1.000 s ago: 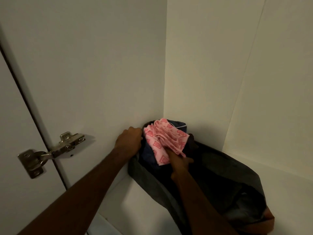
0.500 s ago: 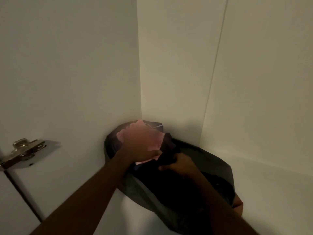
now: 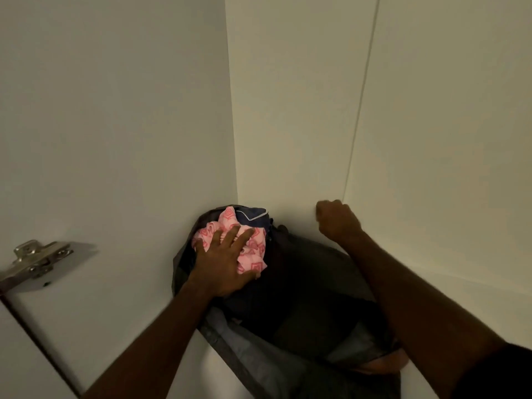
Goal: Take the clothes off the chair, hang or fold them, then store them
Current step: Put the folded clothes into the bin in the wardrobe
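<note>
Inside a white cupboard, seen from the head camera I am watching remotely: the left hand (image 3: 223,262) lies flat, fingers straight and spread, pressing on a crumpled pink patterned cloth (image 3: 253,253) that sits at the top of a pile of clothes pushed into the back left corner. The fingertips reach across the pink fabric toward a dark navy garment (image 3: 253,216) with a thin white trim line, which lies just behind the pink cloth and touches the corner where the side wall (image 3: 115,125) meets the back panel (image 3: 288,110). Both pieces rest on a larger dark grey garment (image 3: 302,283) that sprawls from the corner forward along the white shelf (image 3: 431,298) toward me, its lighter grey lining (image 3: 247,352) showing at the near edge, with a patch of orange-brown fabric (image 3: 385,362) peeking out at its lower right. The right hand (image 3: 338,220) is raised beside the pile, apart from the clothes, fingers curled into a loose fist that holds nothing I can see; it hangs close to the back panel, though I cannot tell whether the knuckles touch it. A thin vertical seam (image 3: 362,96) runs up the panel above that fist. At the left edge a metal door hinge (image 3: 37,262) is screwed to the side wall, next to the cupboard door (image 3: 17,355).
</note>
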